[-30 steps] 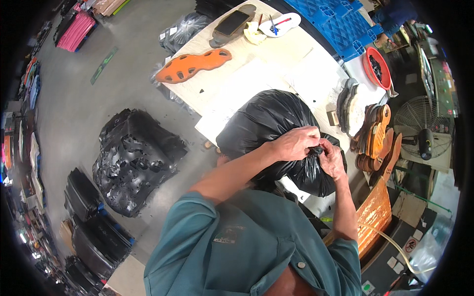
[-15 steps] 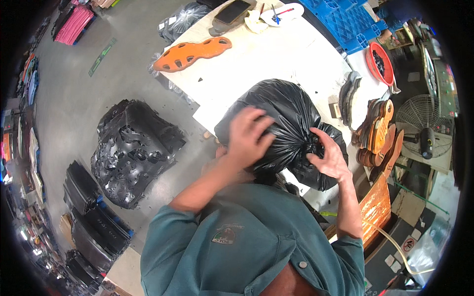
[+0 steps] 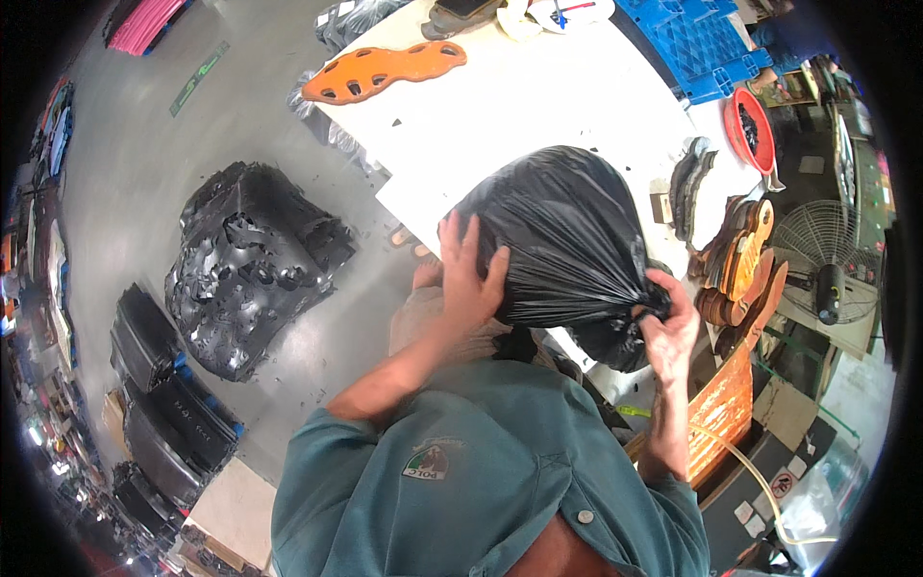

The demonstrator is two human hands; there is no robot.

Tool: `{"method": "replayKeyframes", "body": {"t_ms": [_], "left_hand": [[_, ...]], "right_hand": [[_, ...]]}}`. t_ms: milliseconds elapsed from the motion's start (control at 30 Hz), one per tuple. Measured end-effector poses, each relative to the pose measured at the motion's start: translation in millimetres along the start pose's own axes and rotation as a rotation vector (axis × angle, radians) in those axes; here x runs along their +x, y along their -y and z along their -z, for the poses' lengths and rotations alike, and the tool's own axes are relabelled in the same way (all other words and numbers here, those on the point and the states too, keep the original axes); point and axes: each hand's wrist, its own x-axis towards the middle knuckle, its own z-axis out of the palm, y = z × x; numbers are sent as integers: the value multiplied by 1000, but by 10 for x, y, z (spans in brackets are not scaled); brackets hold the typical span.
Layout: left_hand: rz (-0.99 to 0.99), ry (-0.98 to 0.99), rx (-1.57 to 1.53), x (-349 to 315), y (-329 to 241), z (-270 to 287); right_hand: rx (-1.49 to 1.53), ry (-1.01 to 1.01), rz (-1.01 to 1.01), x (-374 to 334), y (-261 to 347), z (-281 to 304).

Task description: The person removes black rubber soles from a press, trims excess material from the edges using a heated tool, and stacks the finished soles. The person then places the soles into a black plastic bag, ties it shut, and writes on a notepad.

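Observation:
A full black plastic bag (image 3: 567,231) bulges at the near edge of the white table, its neck gathered on the right side. Round that gathered neck, my right hand (image 3: 668,327) is closed, thumb and fingers pinching the bunched plastic. My left hand (image 3: 471,274) lies against the bag's left side, fingers spread and pressing on the plastic. The loose end of the bag (image 3: 615,344) hangs below my right hand, partly covered by it. What fills the bag is hidden.
On the white table (image 3: 433,135) lie an orange pattern piece with holes (image 3: 385,72) and a blue plastic pallet (image 3: 687,48). A red basin (image 3: 750,130), stacked brown templates (image 3: 740,255) and a fan (image 3: 827,269) stand right. Black scrap sheets (image 3: 255,269) heap on the floor at left.
My left hand moved from above the bag down to its left side. My right hand tightened on the neck. The bag turned, and its bulk now leans up and right.

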Motion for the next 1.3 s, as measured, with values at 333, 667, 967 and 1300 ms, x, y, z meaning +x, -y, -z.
{"method": "replayKeyframes", "body": {"t_ms": [333,667,967,1300], "left_hand": [[-222,161,-206,75,-280,-734],[-164,433,-81,305,-2,-829],[-77,291,119,573,523,179],[-300,305,178,1593,1257,1020]], "right_hand": [[-41,-243,83,-312,-195,644],[-371,-109,-57,-136,-930,635],[-931,-68,-61,-315,-231,426],[-358,-96,113,-64,177,-1610]]}}
